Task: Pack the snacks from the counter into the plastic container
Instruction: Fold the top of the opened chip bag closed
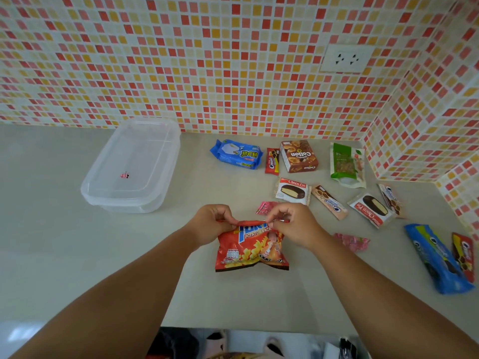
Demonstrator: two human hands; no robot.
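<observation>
Camera: one wide-angle view, worn on my head.
Facing: forward and down over my worktop (64,255) toward the tiled wall (207,60).
Nearness: close, my forearms fill the lower frame.

The chip bag's (252,246) top edge is hidden under curled fingers (228,216); green pouch (347,164) print is unreadable.

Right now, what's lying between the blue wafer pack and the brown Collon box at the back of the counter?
In the head view, one small red Oreo packet lies between the blue wafer pack and the brown Collon box.
</observation>
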